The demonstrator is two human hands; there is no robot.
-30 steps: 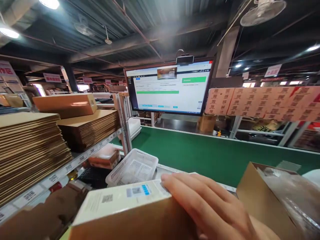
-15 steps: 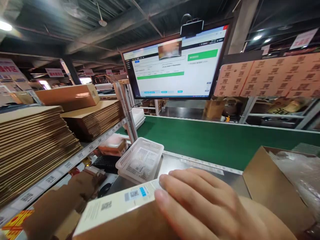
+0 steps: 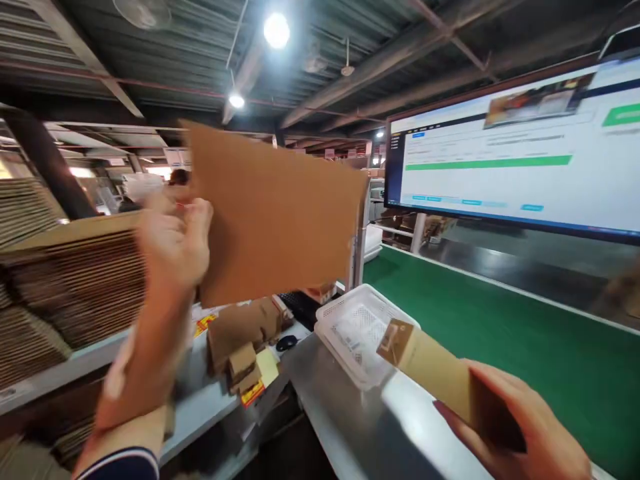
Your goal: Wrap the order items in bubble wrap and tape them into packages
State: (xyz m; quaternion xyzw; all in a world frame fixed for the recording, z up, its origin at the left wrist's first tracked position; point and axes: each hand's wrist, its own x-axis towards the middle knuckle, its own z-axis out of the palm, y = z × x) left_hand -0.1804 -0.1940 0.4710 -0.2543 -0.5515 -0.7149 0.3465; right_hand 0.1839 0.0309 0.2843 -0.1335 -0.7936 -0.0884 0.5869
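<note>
My left hand (image 3: 175, 233), raised at the left, grips the near edge of a flat brown cardboard sheet (image 3: 280, 220), which looks like a folded carton. The sheet stands upright in the air in front of the shelf post. At the lower right, my right hand (image 3: 520, 413) is closed around a long narrow box (image 3: 435, 370) of tan card. The box's far end, with a printed label, points at a white perforated basket (image 3: 367, 320) on the metal table.
Stacked flat cartons (image 3: 95, 280) fill the shelf at the left. A green conveyor belt (image 3: 475, 340) runs along the right, beneath a large monitor (image 3: 485, 160). Below the sheet, a mouse (image 3: 287, 343) and cardboard scraps (image 3: 243, 367) lie on a lower surface.
The view has swung left. My left hand has come into view holding the cardboard sheet. The narrow box in my right hand has turned and sits farther right in view.
</note>
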